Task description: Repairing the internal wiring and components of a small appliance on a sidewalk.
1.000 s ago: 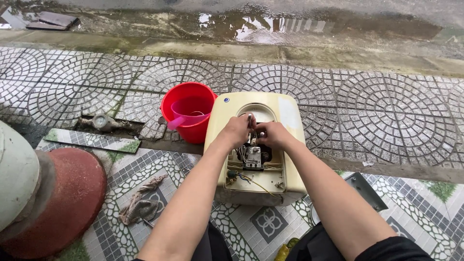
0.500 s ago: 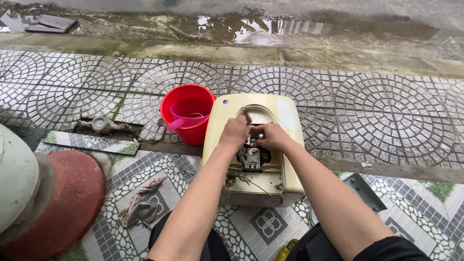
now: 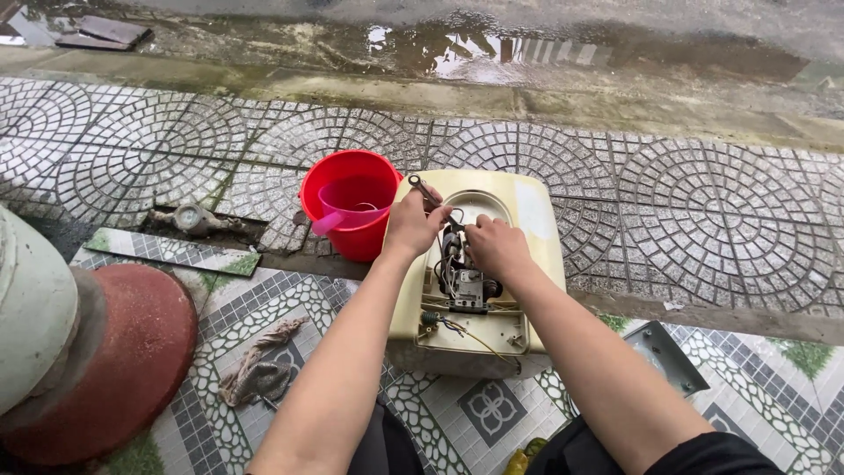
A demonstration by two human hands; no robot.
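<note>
1. Far left of the cream plastic appliance housing [image 3: 536, 220] stands a round dark-red base [image 3: 114, 361] carrying a pale green post [image 3: 31, 325].
2. A crumpled grey rag [image 3: 259, 369] lies on the patterned tiles, left of the housing and below the bucket.
3. A red plastic bucket [image 3: 347, 189] touches the housing's upper left corner, with a pink plastic scoop [image 3: 343, 207] inside.
4. The left hand [image 3: 413, 220] is clenched around a slim metal wrench [image 3: 424, 189], over the housing's upper left edge.
5. The housing lies open-side up on the pavement edge, its wired electrical parts [image 3: 466, 286] exposed in the middle.
6. The right hand [image 3: 497, 246] pinches something in those parts; what, I cannot tell.
7. A grey metal plate [image 3: 673, 356] lies lower right of the housing.
</note>
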